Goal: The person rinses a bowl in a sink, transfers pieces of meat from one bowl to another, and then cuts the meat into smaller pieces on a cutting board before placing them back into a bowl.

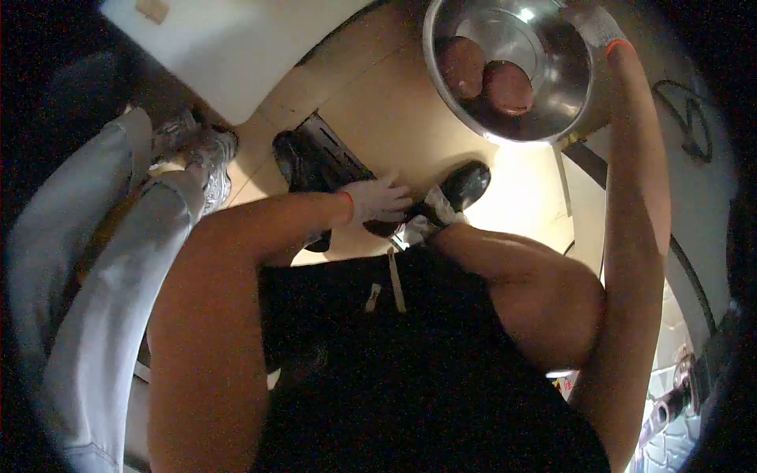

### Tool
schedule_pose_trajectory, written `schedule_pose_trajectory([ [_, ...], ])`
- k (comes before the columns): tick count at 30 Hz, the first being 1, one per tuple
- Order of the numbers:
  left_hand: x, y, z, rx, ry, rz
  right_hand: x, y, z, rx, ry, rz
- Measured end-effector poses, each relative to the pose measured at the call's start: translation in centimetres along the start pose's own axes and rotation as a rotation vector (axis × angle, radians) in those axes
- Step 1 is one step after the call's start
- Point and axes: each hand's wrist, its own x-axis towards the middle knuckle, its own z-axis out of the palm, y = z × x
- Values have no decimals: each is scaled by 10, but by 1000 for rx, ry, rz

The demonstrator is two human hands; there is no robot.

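My right hand [597, 30], in a pale glove with an orange cuff, grips the rim of a shiny metal bowl [552, 118] at the top right. Two reddish-brown oval lumps, like large potatoes, sit in the bowl; one lump [509, 87] lies lower and right of the other [461, 68]. Low over the floor, my left hand [377, 202], gloved the same way, lies over a dark reddish-brown lump [383, 229]. Its fingers curve over this lump, which is mostly hidden under the palm.
A person in light jeans [118, 292] and sneakers [209, 162] stands close on the left. A white tabletop corner [229, 59] juts in at the upper left. My black shoe [465, 185] rests on the tiled floor [371, 102]. Metal piping [670, 402] shows at lower right.
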Motion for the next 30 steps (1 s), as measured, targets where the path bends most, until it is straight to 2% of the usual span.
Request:
schedule_pose_trajectory([
  [2,17,5,5,11,-84,-54,-12,-19,-22,7,62,-38],
  [4,36,21,41,128,-66,13,-24,-39,-38,24,75,-61],
  [5,38,27,36,116,-67,20,-30,-49,-42,58,25,-48],
  [6,41,29,31,56,-10,-26,-39,-67,-57,193,-196,89],
  [7,41,23,26,8,50,-79,-20,-52,-43,193,-185,85],
  [8,30,18,10,27,51,-87,11,-20,-13,260,-271,-13],
  [9,15,15,-15,-498,107,-123,17,-9,-2,324,-234,-77],
  [10,38,24,24,-537,201,-176,20,-1,8,386,-200,-144],
  [11,60,32,59,-578,298,-225,1,3,-27,299,-68,-174],
  [12,64,10,58,-472,253,-226,-22,0,-67,207,67,-190],
  [14,48,8,34,-376,126,-201,-86,-23,-114,-12,116,-191],
  [15,44,7,29,-370,73,-201,-108,-25,-152,52,10,-51],
  [17,36,6,16,-379,-23,-227,-121,-15,-211,116,-61,94],
  [18,31,6,6,-395,-72,-247,-125,-7,-231,14,70,42],
  [20,24,4,-9,-450,-158,-298,-132,-3,-248,-85,204,-4],
  [22,16,-6,-29,-553,-248,-358,-136,-26,-259,304,709,109],
  [24,8,-20,-42,-717,-356,-410,-122,-53,-260,377,648,121],
  [26,1,-42,-42,-932,-432,-450,-103,-77,-243,446,817,80],
  [27,-3,-55,-37,-1051,-448,-463,-97,-85,-240,452,819,78],
  [28,-2,-62,-10,-1239,-439,-463,-91,-93,-240,321,853,42],
  [29,-7,-68,-12,-1235,-442,-476,-84,-98,-239,191,887,6],
  [30,-12,-73,-21,-1395,-439,-484,-77,-100,-236,203,891,5],
])
